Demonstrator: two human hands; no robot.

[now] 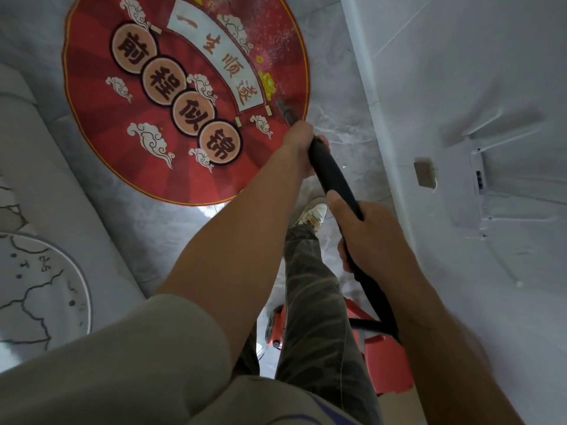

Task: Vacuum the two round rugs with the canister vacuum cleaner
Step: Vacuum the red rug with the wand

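Floor [336, 87]: grey marbled tile, centre towards 12 o'clock.
Wall [445, 41]: white, scuffed, at 3 o'clock.
Baseboard [376, 96]: white, between them.
Wall plate [424, 172]: beige, 3 o'clock.

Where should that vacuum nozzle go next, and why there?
Probably slide the nozzle forward across the red rug into the pale specks just beyond it. The left hand and right hand both grip the wand, so a short push should reach.
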